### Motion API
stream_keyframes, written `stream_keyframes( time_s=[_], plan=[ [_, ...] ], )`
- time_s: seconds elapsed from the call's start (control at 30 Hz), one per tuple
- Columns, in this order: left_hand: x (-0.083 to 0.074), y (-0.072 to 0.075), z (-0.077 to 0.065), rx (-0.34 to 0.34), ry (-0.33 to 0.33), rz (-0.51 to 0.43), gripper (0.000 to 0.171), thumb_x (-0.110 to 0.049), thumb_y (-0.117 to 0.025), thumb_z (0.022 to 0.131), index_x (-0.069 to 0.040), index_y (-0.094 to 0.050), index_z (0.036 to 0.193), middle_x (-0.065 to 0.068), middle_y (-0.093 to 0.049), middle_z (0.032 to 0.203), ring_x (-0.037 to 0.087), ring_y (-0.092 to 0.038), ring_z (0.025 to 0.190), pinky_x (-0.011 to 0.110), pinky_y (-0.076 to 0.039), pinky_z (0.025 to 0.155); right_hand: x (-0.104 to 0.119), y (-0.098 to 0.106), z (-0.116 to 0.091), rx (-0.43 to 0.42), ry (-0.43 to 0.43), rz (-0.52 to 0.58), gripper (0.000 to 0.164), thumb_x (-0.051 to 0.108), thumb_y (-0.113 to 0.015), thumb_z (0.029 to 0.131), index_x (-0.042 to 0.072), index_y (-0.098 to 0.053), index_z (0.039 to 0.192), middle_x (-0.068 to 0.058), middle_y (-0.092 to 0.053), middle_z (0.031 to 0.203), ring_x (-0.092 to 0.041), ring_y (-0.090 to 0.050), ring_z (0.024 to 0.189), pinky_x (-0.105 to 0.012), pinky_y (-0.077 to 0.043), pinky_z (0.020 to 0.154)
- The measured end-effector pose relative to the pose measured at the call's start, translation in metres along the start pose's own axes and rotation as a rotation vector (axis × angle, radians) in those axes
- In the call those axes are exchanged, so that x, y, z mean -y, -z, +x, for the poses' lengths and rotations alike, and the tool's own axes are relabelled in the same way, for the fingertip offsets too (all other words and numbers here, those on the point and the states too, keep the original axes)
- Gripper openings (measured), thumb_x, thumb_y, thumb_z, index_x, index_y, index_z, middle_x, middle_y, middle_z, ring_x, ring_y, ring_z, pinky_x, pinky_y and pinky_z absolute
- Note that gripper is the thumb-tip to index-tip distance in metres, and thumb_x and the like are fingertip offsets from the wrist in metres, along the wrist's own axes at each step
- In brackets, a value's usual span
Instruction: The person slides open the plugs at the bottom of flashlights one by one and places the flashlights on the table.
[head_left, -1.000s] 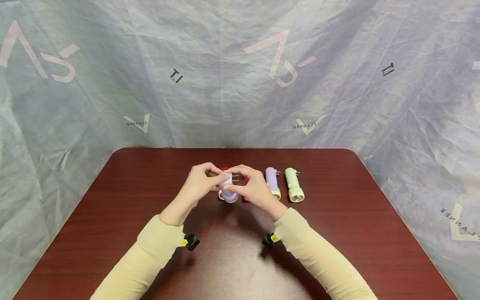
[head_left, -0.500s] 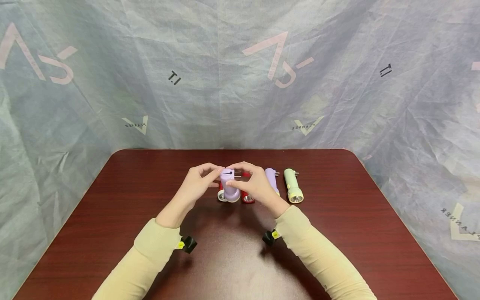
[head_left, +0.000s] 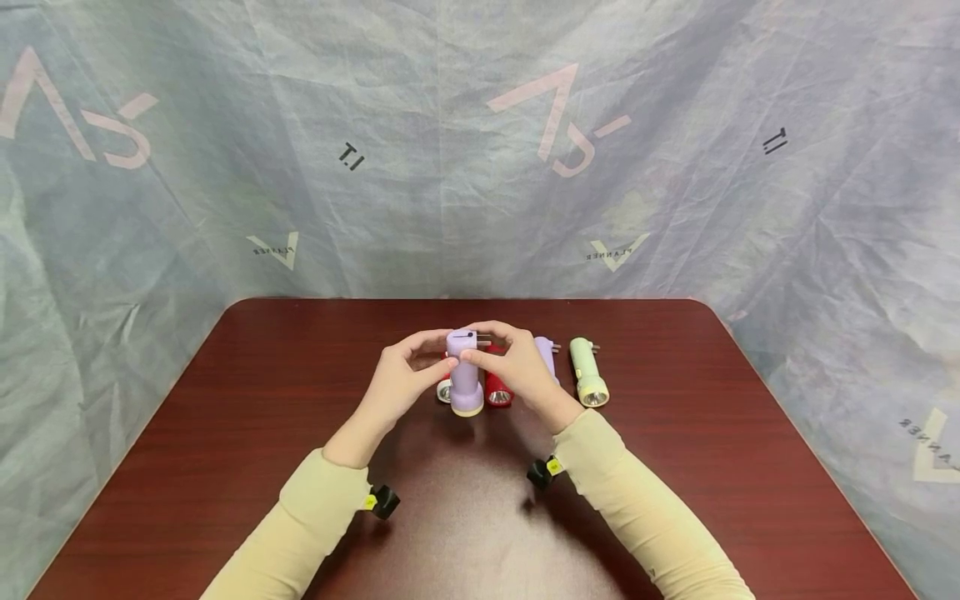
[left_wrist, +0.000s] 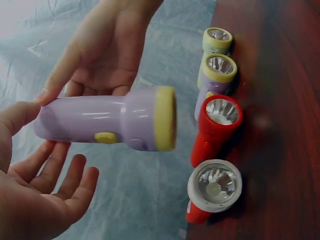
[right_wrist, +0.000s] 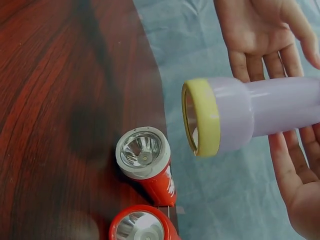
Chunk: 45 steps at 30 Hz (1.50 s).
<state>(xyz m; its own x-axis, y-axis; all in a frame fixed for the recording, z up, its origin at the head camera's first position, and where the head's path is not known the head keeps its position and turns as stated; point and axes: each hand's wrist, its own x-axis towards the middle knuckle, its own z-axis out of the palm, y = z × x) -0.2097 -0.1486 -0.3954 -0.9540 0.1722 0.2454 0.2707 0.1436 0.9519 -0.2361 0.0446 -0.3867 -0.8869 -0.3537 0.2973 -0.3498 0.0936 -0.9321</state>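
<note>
A lavender flashlight (head_left: 465, 375) with a pale yellow rim is held above the table, its lens end pointing down. My left hand (head_left: 408, 372) pinches its upper end between thumb and fingers from the left. From the right, my right hand (head_left: 517, 362) pinches the same end, its thumb on the body. Metal plug prongs (head_left: 483, 337) stick out to the right near the top. A yellow switch (left_wrist: 105, 137) shows on the flashlight's side in the left wrist view. In the right wrist view, the flashlight's tail runs out of frame.
Behind the held flashlight lie a red flashlight with a white rim (left_wrist: 215, 186), an all-red flashlight (head_left: 498, 392), another lavender flashlight (head_left: 546, 354) and a pale green flashlight (head_left: 587, 367). They lie in a row on the dark red table (head_left: 300, 375). A grey cloth (head_left: 442, 208) hangs around it.
The held flashlight has tipped more upright and its lens end has dropped lower in view. My left thumb has shifted down from its top end to the body's side.
</note>
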Motion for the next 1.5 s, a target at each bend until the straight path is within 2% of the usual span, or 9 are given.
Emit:
stream_keyframes(
  time_s=[0.1, 0.23, 0.47, 0.57, 0.7, 0.87, 1.03, 1.3, 1.5],
  plan=[
    [-0.006, -0.003, -0.003, -0.006, -0.04, -0.028, 0.041, -0.005, -0.071, 0.083, -0.003, -0.06, 0.123, 0.018, -0.063, 0.114, 0.033, -0.061, 0.104, 0.039, -0.052, 0.091, -0.011, 0.001, 0.004, -0.017, -0.014, 0.006, 0.034, 0.015, -0.074, 0.083, 0.008, -0.065, 0.115, -0.006, -0.067, 0.11, -0.018, -0.062, 0.102, -0.03, -0.053, 0.083],
    [-0.016, -0.006, -0.006, -0.028, -0.064, -0.024, 0.042, -0.001, -0.071, 0.082, 0.0, -0.059, 0.122, 0.02, -0.064, 0.111, 0.029, -0.061, 0.103, 0.041, -0.052, 0.091, -0.017, 0.001, 0.005, -0.026, -0.012, 0.011, 0.033, 0.018, -0.074, 0.083, 0.011, -0.066, 0.114, -0.006, -0.068, 0.11, -0.019, -0.062, 0.102, -0.033, -0.053, 0.084],
    [-0.021, -0.007, -0.008, -0.035, -0.057, -0.016, 0.04, 0.0, -0.071, 0.081, 0.002, -0.06, 0.12, 0.022, -0.064, 0.108, 0.03, -0.061, 0.099, 0.027, -0.055, 0.082, -0.016, 0.0, 0.004, -0.033, -0.037, 0.023, 0.033, 0.02, -0.073, 0.083, 0.012, -0.066, 0.114, -0.006, -0.067, 0.11, -0.019, -0.062, 0.101, -0.031, -0.053, 0.082],
    [-0.023, -0.007, -0.008, -0.038, -0.044, 0.008, 0.04, -0.001, -0.072, 0.081, 0.001, -0.061, 0.119, 0.02, -0.065, 0.108, 0.031, -0.061, 0.098, 0.025, -0.054, 0.081, -0.016, -0.002, 0.002, -0.043, -0.058, 0.028, 0.033, 0.019, -0.073, 0.084, 0.01, -0.065, 0.115, -0.007, -0.067, 0.11, -0.019, -0.061, 0.101, -0.029, -0.053, 0.082],
    [-0.011, -0.006, -0.004, -0.041, -0.02, 0.02, 0.04, -0.003, -0.073, 0.08, -0.001, -0.062, 0.119, 0.018, -0.065, 0.11, 0.031, -0.062, 0.098, 0.028, -0.053, 0.081, -0.017, -0.003, 0.001, -0.049, -0.082, 0.052, 0.034, 0.016, -0.073, 0.084, 0.007, -0.065, 0.116, -0.011, -0.067, 0.11, -0.021, -0.062, 0.099, -0.027, -0.053, 0.084],
    [0.002, -0.003, 0.002, -0.048, 0.004, 0.004, 0.042, -0.008, -0.076, 0.079, -0.006, -0.063, 0.119, 0.014, -0.065, 0.112, 0.027, -0.062, 0.098, 0.024, -0.054, 0.079, -0.018, -0.004, 0.0, -0.037, -0.091, 0.102, 0.038, 0.014, -0.072, 0.084, 0.004, -0.062, 0.12, -0.014, -0.065, 0.114, -0.024, -0.062, 0.103, -0.03, -0.052, 0.087],
    [0.001, -0.001, 0.003, -0.067, 0.011, -0.02, 0.041, -0.013, -0.077, 0.079, -0.01, -0.064, 0.118, 0.011, -0.065, 0.111, 0.023, -0.062, 0.097, 0.025, -0.056, 0.076, -0.019, -0.004, -0.002, -0.031, -0.09, 0.116, 0.04, 0.015, -0.072, 0.084, 0.006, -0.061, 0.121, -0.012, -0.064, 0.117, -0.023, -0.061, 0.107, -0.031, -0.051, 0.09],
    [-0.003, 0.002, 0.006, -0.076, -0.009, -0.021, 0.04, -0.014, -0.077, 0.079, -0.011, -0.065, 0.117, 0.01, -0.066, 0.111, 0.021, -0.062, 0.095, 0.025, -0.055, 0.077, -0.026, -0.008, -0.006, 0.0, -0.077, 0.113, 0.037, 0.01, -0.071, 0.084, 0.002, -0.06, 0.118, -0.012, -0.064, 0.111, -0.02, -0.062, 0.1, -0.028, -0.052, 0.083],
    [-0.004, 0.003, 0.008, -0.074, -0.003, -0.021, 0.04, -0.012, -0.076, 0.08, -0.009, -0.064, 0.118, 0.01, -0.066, 0.111, 0.021, -0.062, 0.096, 0.025, -0.055, 0.077, -0.03, -0.012, -0.008, 0.026, -0.044, 0.107, 0.041, 0.003, -0.07, 0.084, 0.0, -0.057, 0.122, -0.019, -0.063, 0.112, -0.025, -0.06, 0.099, -0.038, -0.049, 0.09]
  ],
)
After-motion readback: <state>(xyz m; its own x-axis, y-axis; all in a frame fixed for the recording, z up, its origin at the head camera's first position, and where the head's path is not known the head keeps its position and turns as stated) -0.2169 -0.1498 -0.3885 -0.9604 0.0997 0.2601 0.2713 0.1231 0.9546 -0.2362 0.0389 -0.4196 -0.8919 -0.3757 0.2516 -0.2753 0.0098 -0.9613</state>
